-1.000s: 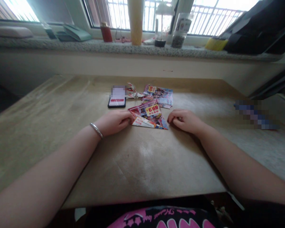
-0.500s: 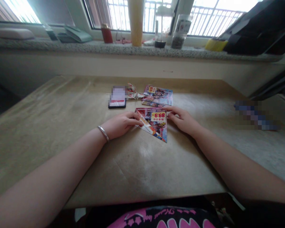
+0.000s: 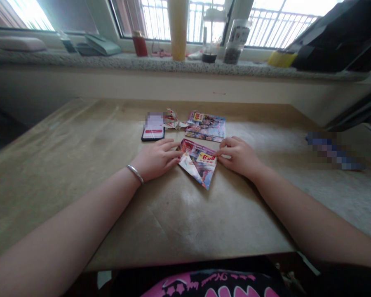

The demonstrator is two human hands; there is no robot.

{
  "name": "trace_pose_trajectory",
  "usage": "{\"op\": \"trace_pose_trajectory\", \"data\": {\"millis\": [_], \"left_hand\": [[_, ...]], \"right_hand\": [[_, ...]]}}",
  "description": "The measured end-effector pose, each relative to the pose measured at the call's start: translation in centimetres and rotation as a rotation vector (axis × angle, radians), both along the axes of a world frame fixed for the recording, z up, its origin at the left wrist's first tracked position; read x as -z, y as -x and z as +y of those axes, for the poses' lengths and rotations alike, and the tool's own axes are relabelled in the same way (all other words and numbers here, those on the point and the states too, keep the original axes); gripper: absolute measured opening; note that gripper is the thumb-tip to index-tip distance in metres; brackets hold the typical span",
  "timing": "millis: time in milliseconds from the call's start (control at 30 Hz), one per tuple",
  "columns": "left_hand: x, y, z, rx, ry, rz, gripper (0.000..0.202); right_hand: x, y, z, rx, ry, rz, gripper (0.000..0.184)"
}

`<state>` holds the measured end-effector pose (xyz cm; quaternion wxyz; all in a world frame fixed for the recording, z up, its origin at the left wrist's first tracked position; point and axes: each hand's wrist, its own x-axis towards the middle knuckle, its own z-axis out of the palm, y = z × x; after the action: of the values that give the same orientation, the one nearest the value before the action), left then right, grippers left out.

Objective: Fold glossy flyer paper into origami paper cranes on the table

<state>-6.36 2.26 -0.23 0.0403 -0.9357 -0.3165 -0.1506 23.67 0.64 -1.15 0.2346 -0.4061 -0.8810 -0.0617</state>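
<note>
A printed paper flyer (image 3: 200,163), folded with a diagonal flap showing a pale side, lies slightly turned in front of me. Its left corner is between the fingers of my left hand (image 3: 157,160), which wears a silver bangle (image 3: 136,174). At the right edge, my right hand (image 3: 239,154) pinches the paper between thumb and fingers. Just behind are a stack of similar flyers (image 3: 207,125) and a small folded paper piece (image 3: 174,123). To the left of that piece lies a phone (image 3: 153,131) with a lit screen, partly blurred out.
The pale tabletop (image 3: 160,222) ends at a front edge near my body. A blurred flat blue item (image 3: 330,150) lies on the far right. Bottles, a yellow cylinder (image 3: 178,33) and a black object (image 3: 324,41) stand on the granite windowsill (image 3: 160,65).
The flyer has turned clockwise and its flap has lifted and shifted. My left hand has moved to its left corner, and my right fingers have come down along its right edge.
</note>
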Motion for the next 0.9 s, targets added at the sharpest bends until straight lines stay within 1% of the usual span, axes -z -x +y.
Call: {"op": "trace_pose_trajectory", "data": {"millis": [100, 200, 333, 500, 567, 633, 767, 900], "left_hand": [[-0.4, -0.1, -0.2, -0.083, -0.021, -0.037, 0.043], [-0.8, -0.3, -0.4, -0.098, -0.047, -0.059, 0.041], [-1.0, -0.4, -0.6, -0.067, 0.003, -0.096, 0.039], [-1.0, -0.8, -1.2, 0.067, 0.169, -0.169, 0.040], [-1.1, -1.0, -1.6, 0.100, 0.223, -0.149, 0.039], [-1.1, -1.3, -1.9, 0.093, 0.263, -0.122, 0.038], [-0.8, -1.5, -2.1, 0.061, 0.258, -0.095, 0.035], [-0.6, -1.3, -1.7, 0.100, 0.250, -0.059, 0.033]], "right_hand": [[-0.9, 0.7, -0.8, -0.093, -0.039, -0.114, 0.020], [-1.5, 1.6, -1.5, -0.187, -0.047, -0.168, 0.020], [-1.7, 2.3, -2.0, -0.166, -0.061, -0.225, 0.019], [-1.6, 2.4, -2.3, -0.070, -0.060, -0.298, 0.021], [-1.6, 2.4, -2.3, -0.060, -0.047, -0.290, 0.022], [-1.5, 2.4, -2.2, -0.083, -0.027, -0.267, 0.023], [-1.4, 2.4, -2.0, -0.180, 0.023, -0.216, 0.020], [-1.2, 2.5, -1.9, -0.243, 0.046, -0.169, 0.015]]}}
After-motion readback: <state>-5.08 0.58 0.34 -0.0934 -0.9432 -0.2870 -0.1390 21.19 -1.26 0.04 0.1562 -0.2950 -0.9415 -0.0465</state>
